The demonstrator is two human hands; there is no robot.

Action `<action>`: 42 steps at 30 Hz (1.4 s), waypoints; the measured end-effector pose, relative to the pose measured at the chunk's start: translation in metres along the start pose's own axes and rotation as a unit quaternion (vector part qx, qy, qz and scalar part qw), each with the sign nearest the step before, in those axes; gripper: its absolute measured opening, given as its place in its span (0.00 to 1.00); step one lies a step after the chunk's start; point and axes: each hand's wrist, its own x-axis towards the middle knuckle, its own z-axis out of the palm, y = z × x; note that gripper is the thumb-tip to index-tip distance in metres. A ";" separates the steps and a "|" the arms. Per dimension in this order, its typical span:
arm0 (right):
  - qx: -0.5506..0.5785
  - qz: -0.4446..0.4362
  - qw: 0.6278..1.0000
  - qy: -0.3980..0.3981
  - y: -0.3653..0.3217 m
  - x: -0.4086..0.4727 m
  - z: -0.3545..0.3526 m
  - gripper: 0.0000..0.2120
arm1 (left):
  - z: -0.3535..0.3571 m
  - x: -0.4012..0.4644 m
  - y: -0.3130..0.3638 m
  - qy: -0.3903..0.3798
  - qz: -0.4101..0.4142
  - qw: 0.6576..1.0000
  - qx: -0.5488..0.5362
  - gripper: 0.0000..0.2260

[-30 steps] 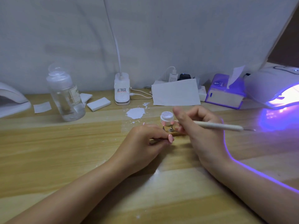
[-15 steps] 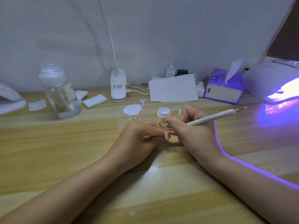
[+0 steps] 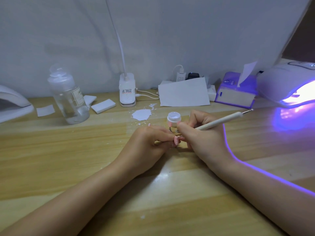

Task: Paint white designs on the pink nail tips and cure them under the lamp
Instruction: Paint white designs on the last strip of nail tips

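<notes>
pink nail tip (image 3: 176, 141) | left hand (image 3: 150, 143) pinches | right hand (image 3: 202, 133) holds pen (image 3: 221, 122)

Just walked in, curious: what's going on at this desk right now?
A person is painting nail tips. The right hand grips a dotting pen, its lower end at a pink tip that the left hand pinches. A small white jar stands just behind. The lamp at the right glows purple.

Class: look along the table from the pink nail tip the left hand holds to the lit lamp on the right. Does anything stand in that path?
Only the right hand and its dotting pen lie between the nail tip and the lamp; beyond them the table shows bare.
</notes>
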 end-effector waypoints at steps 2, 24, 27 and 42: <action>0.000 0.001 1.000 -0.001 -0.001 0.000 0.000 0.20 | 0.000 0.000 0.000 0.000 -0.002 1.000 0.000 0.04; 0.001 0.000 1.000 -0.003 -0.001 0.000 0.000 0.20 | 0.001 0.001 -0.002 0.000 0.005 1.000 -0.007 0.04; 0.006 0.006 1.000 -0.004 -0.001 0.001 0.000 0.19 | 0.001 0.001 -0.003 0.001 0.006 1.000 -0.008 0.05; -0.011 0.004 1.000 0.013 0.000 0.000 0.000 0.20 | 0.001 0.001 -0.002 -0.001 -0.002 1.000 0.002 0.04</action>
